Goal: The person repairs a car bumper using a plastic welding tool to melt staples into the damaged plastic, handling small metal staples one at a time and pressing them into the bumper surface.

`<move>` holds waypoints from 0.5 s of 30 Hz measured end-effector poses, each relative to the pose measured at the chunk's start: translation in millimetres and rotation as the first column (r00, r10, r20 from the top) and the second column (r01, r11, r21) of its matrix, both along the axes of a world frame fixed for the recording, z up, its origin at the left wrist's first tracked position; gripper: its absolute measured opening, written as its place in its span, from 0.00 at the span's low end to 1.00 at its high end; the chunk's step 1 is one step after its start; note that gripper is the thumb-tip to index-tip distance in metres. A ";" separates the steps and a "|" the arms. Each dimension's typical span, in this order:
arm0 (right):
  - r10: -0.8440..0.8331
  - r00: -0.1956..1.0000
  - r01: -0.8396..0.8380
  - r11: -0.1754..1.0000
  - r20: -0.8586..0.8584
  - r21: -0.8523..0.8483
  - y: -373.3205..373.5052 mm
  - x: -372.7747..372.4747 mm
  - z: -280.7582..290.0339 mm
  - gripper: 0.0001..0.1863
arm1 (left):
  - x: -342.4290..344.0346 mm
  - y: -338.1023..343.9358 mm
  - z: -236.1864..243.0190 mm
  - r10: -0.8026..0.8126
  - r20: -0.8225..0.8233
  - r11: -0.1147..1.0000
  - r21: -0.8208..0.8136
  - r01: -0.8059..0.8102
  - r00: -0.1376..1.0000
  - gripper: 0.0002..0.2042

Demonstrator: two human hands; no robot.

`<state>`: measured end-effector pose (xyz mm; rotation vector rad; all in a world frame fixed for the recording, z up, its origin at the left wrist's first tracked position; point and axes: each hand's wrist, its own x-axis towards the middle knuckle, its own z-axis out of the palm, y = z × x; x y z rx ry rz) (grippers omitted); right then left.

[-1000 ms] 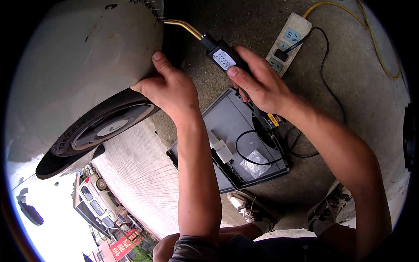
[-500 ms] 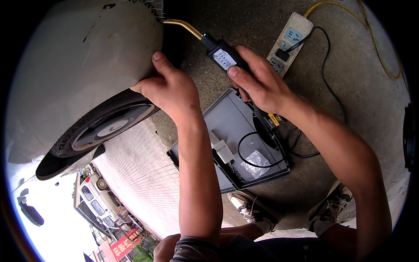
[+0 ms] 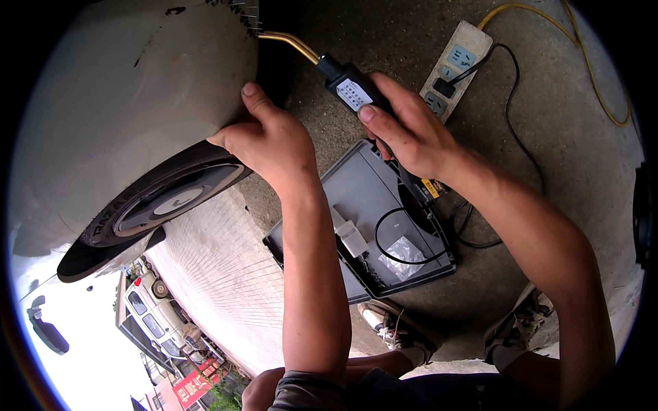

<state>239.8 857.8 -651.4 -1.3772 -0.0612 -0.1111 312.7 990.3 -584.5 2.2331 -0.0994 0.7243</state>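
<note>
Right hand (image 3: 411, 133) gripping black tool (image 3: 353, 85), brass tip at white car panel (image 3: 137, 103); left hand (image 3: 271, 140) spread narrow, pressing panel edge.

Daylight, bright and diffuse. White car body panel (image 3: 130, 103) runs near overexposed; sky below and left of it is blown out to plain white. Soft shadow under the panel's edge, falling over the tyre (image 3: 164, 198) and the concrete right of it. Focus sharp mid-frame. Strong fisheye bending away from the panel; black vignette rings the frame, with a faint colour fringe along its lower-left edge.
</note>
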 end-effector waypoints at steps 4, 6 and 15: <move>-0.008 1.000 0.008 1.000 0.017 0.007 0.3 0.5 0.5 0.19 | -0.3 -1.3 -1.1 0.002 0.035 1.000 -0.024 -0.001 0.999 0.23; 0.015 1.000 -0.015 1.000 -0.010 -0.010 -0.7 0.5 1.0 0.19 | -0.1 -0.9 -1.5 -0.003 0.040 1.000 -0.018 0.003 0.999 0.23; -0.037 0.999 0.044 0.977 0.038 -0.207 -1.9 -0.5 1.9 0.24 | -1.2 -2.5 -0.3 -0.052 -0.049 0.983 -0.177 0.042 0.997 0.21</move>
